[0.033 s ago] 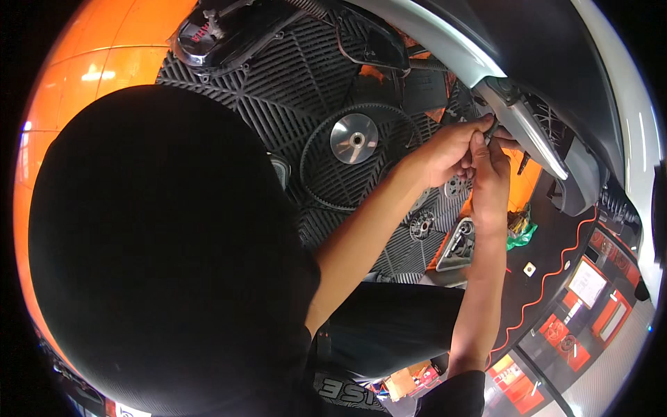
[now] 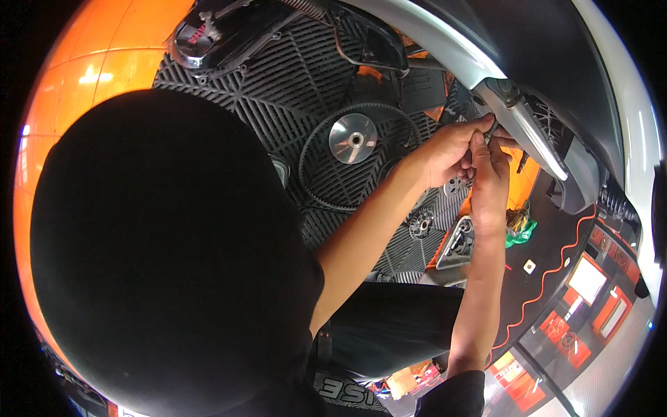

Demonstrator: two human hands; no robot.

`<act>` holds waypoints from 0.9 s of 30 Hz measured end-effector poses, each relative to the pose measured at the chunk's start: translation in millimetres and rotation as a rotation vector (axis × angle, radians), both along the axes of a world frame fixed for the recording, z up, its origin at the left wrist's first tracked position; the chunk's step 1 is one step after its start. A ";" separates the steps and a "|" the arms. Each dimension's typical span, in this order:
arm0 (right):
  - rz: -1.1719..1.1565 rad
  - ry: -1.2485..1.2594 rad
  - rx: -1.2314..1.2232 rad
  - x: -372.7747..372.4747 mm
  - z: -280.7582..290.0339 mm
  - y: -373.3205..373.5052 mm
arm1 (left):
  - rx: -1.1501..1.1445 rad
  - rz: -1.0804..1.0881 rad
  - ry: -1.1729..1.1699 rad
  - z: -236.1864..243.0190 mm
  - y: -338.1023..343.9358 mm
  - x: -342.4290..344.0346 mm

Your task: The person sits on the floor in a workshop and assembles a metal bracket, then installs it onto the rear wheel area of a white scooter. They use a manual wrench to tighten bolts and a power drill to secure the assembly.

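Note:
Both hands meet at the underside of a scooter, beside its silver-trimmed dark panel (image 2: 531, 132). My left hand (image 2: 450, 151) is closed, thumb and fingertips pinching at a small dark slim piece (image 2: 492, 131). My right hand (image 2: 490, 175) is closed against it from the near side, its thumb pressed on the same piece. What kind of piece it is I cannot make out, as fingers cover most of it. Below the wrists, on the ribbed black mat (image 2: 278, 76), lie a toothed drive belt (image 2: 303, 156), a shiny metal pulley disc (image 2: 353, 139) and a round finned part (image 2: 421, 224).
A dark engine cover (image 2: 201, 48) lies at the far left of the mat. Near my right forearm are a grey metal cover (image 2: 456, 247) and a green bag (image 2: 521, 235). An orange hose (image 2: 538, 299) winds across the dark floor. A large black rounded shape (image 2: 167, 257) blocks the left side.
The view has shifted very slightly. Both hands keep the same grip at the same place beside the panel.

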State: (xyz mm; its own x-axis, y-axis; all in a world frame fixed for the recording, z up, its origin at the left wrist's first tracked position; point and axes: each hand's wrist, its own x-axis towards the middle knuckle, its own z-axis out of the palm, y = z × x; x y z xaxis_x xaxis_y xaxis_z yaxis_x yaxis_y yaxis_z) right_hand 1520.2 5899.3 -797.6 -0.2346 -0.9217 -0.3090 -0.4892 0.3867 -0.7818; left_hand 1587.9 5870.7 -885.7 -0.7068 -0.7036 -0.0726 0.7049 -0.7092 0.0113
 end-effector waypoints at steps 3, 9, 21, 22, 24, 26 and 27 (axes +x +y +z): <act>-0.072 -0.066 -0.023 3.9 -6.0 0.9 | 0.062 0.011 0.086 -4.8 -0.2 -6.4; -0.114 -0.155 -0.035 1.0 -6.6 2.6 | 0.119 -0.006 -0.002 5.5 2.2 -5.0; 0.001 0.039 -0.171 -4.1 -17.4 9.7 | 0.020 0.014 -0.021 -4.8 -5.3 -3.3; -0.004 0.124 -0.206 0.5 -16.0 10.7 | -0.004 0.005 -0.015 -9.1 -4.0 -4.1; -0.007 0.313 -0.287 10.6 -14.8 9.1 | -0.067 0.009 0.073 -11.9 -7.2 2.7; -0.030 0.432 -0.327 19.9 -17.0 7.5 | -0.097 0.044 0.174 -11.6 -10.1 5.3; -0.060 0.454 -0.325 20.0 -19.2 8.5 | -0.090 0.058 0.198 -3.8 -8.9 3.7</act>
State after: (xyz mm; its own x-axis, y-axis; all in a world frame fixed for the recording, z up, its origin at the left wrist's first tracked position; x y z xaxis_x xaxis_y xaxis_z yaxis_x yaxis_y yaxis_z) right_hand 1540.2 5907.8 -816.8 -0.3329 -0.9335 0.1331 -0.7891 0.1985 -0.5813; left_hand 1591.6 5861.8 -889.5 -0.6591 -0.7410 0.1286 0.7392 -0.6698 -0.0705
